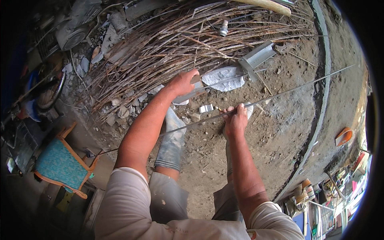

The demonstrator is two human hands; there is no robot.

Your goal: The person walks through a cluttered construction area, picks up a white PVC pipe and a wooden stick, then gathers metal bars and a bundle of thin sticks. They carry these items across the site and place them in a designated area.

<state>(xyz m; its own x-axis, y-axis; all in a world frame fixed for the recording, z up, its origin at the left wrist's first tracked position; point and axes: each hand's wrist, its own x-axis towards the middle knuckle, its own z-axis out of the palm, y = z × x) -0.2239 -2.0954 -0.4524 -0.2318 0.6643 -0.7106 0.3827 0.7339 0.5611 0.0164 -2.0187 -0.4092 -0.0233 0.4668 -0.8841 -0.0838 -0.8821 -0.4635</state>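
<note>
My right hand (236, 121) is closed around a long, thin metal rod (292, 85) that slants across the ground, its right end higher in the view. The rod's left part passes behind my left forearm. My left hand (183, 84) is closed beside a grey metal angle bar (192, 94). At its fingertips shows a small brownish piece (195, 79), too unclear to name. Right of this hand, a rough white stone block (224, 78) lies with a thin rod across it. A second metal angle bar (258, 58) rests at the block's far right.
A heap of rusty rods (172, 44) spreads beyond my hands, with a metal fitting (224, 29) and a wooden handle (266, 5). Rubble (120, 110) lies left. A turquoise chair (64, 165) stands lower left. A raised grey strip (324, 60) bounds the dirt at right; clutter fills the lower right.
</note>
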